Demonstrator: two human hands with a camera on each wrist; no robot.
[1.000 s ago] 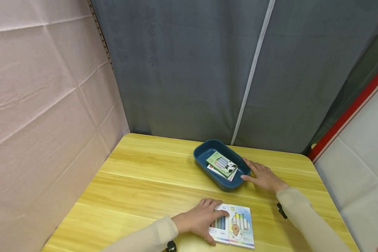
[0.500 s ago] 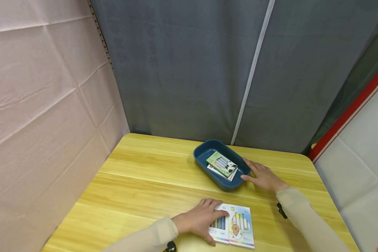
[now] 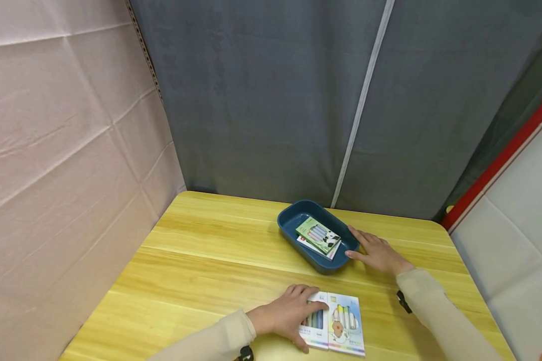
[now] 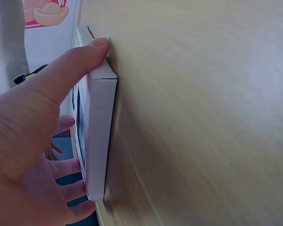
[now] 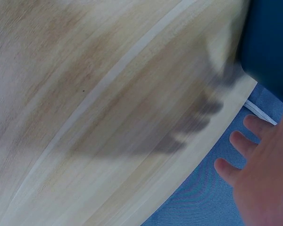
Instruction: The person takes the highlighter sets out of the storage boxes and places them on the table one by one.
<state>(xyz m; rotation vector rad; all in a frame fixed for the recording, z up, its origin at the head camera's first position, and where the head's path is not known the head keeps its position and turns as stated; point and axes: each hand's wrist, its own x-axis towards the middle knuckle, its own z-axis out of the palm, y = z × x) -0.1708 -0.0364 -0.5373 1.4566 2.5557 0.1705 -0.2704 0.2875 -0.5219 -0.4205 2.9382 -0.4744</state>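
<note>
Two white boxes of markers lie side by side near the table's front edge. My left hand [image 3: 285, 315] spans the left marker box [image 3: 315, 337], thumb at its near end and fingertips at its far end. Its index finger reaches towards the seam with the right marker box [image 3: 349, 331]. In the left wrist view the thumb [image 4: 80, 61] presses on the box's end edge. My right hand [image 3: 379, 254] touches the right end of a dark blue bin [image 3: 293, 213] with thumb and index finger. The other fingers [image 5: 240, 146] are loosely spread, away from the bin.
Inside the bin, a green marker box [image 3: 316, 233] with a panda picture lies on a white box [image 3: 303, 242]. Wood-patterned table [image 3: 198, 260] extends left of the bin. A grey curtain [image 3: 262, 110] hangs behind, with a pink cloth wall [image 3: 72, 150] on the left.
</note>
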